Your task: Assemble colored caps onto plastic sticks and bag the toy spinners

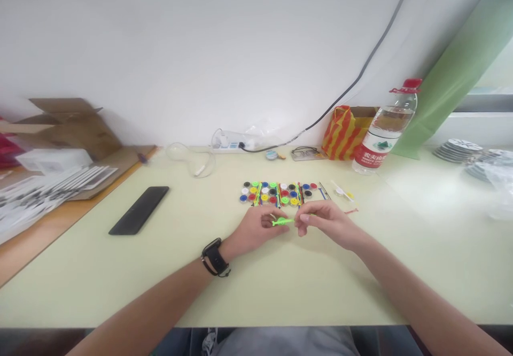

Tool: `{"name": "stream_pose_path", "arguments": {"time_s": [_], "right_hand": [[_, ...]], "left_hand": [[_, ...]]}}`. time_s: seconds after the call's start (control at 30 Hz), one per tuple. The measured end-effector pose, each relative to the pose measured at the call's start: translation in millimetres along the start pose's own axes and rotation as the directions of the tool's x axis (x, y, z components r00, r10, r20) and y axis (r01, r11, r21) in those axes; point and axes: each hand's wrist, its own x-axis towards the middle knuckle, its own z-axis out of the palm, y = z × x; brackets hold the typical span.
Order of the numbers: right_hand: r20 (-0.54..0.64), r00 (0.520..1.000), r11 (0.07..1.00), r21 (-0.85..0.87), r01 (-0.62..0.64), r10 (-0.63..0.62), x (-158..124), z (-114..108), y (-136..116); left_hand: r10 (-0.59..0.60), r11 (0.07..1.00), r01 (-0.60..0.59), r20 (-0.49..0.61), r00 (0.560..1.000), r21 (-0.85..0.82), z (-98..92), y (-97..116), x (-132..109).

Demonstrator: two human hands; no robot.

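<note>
My left hand (256, 229) and my right hand (324, 221) meet over the pale yellow-green table (280, 281), a little in front of me. Both pinch a small bright green plastic piece (282, 221) that spans the gap between them. The left fingers curl round its left end, the right thumb and forefinger close on its right end. A black watch (215, 257) is on my left wrist. Just behind the hands lies a group of several small coloured discs and thin sticks (278, 193) in rows.
A black phone (139, 209) lies to the left. A water bottle (383, 131), a red-and-yellow striped bag (343, 131), glasses (306, 153), a power strip (234, 141) and a clear plastic bag (192, 158) line the wall. Cardboard and papers (52, 179) are far left, stacked discs (460, 150) far right.
</note>
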Motion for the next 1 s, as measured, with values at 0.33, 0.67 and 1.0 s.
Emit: {"name": "stream_pose_path", "arguments": {"time_s": [0.33,0.67,1.0], "right_hand": [[-0.048,0.999,0.997,-0.078,-0.007,0.003,5.9,18.0,17.8],[-0.143,0.989,0.969,-0.249,0.0,-0.037,7.1,10.4,19.1],[-0.085,0.996,0.998,-0.058,0.002,-0.007,6.7,13.4,15.8]], "left_hand": [[0.05,0.996,-0.047,0.032,0.998,-0.075,0.6,0.0,-0.3],[0.081,0.997,-0.081,-0.017,0.997,-0.012,-1.8,0.3,-1.3],[0.106,0.994,-0.106,-0.026,0.994,-0.017,-4.4,2.8,-3.8]]}}
